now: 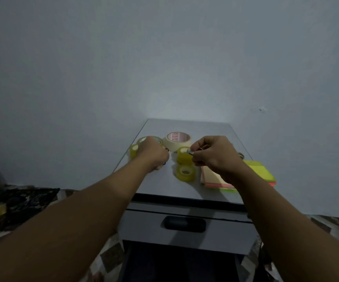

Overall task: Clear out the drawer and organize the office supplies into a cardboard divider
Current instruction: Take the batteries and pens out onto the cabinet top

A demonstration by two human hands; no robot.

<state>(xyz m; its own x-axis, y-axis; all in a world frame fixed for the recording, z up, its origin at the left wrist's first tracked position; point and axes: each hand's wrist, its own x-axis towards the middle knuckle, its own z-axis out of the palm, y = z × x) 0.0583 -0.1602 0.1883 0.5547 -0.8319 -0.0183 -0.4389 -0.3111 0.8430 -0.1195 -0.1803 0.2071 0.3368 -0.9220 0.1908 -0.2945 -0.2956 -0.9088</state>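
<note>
Yellowish clear tape rolls (185, 173) sat squat and glossy on the smooth grey counter (209, 131), with a matte cream masking-tape roll (178, 140) at 12 o'clock of the cluster. The left hand (152, 153) kept a clenched grip round small dark-tipped pieces (164, 163) I could not identify. The right hand (211, 153) pinched a small pale item (191, 152) just above the middle roll. Flat sticky-note pads (260, 171), pale pink and neon green, lay at 3 o'clock. The drawer (144, 226) stood closed at 6 o'clock, and no cardboard divider showed. To my mind, these small pieces wanted setting down low, grouped by kind and clear of the rolls, which could wheel away if tipped on edge.
</note>
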